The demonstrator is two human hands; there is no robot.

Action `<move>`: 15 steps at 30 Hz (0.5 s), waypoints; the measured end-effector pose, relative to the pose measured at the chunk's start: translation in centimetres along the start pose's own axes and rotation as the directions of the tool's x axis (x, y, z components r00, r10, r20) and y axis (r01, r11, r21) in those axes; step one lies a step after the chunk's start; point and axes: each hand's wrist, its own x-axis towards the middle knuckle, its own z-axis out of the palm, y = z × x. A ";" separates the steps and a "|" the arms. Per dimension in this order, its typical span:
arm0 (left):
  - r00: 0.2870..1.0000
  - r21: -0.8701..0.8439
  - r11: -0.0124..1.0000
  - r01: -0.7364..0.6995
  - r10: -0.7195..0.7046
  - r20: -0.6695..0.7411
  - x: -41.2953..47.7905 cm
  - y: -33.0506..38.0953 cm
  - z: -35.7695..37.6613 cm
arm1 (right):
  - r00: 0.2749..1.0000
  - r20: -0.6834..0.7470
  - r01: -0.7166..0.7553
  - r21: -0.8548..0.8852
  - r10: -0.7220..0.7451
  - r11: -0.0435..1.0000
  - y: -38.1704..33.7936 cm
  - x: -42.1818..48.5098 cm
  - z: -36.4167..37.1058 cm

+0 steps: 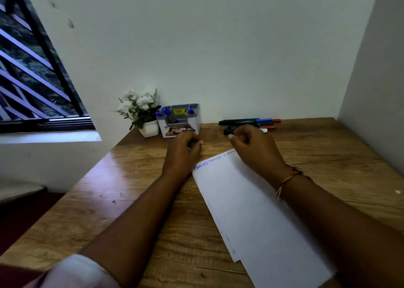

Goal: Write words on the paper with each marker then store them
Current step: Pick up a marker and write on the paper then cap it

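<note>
Head view: beyond the paper (251,200), the right hand (255,150) was curled at the markers (240,121), its grip unclear. The left hand (185,150) lay curled at the paper's far corner, contents unclear.

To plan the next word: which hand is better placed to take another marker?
Probably the right hand: it is next to the loose coloured markers; the left hand sits by the grey plastic organiser.

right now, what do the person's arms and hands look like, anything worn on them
Both forearms are bare. A pale pinkish-white sleeve is pushed up near the left elbow. A thin thread band in orange, red and cream circles the right wrist. Neither the left hand nor the right hand shows a watch.
</note>
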 end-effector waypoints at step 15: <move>0.979 0.007 1.000 -0.022 0.020 0.205 1.3 -0.9 -0.3 | 0.977 0.175 0.028 -0.666 0.120 0.745 3.5 8.4 -2.0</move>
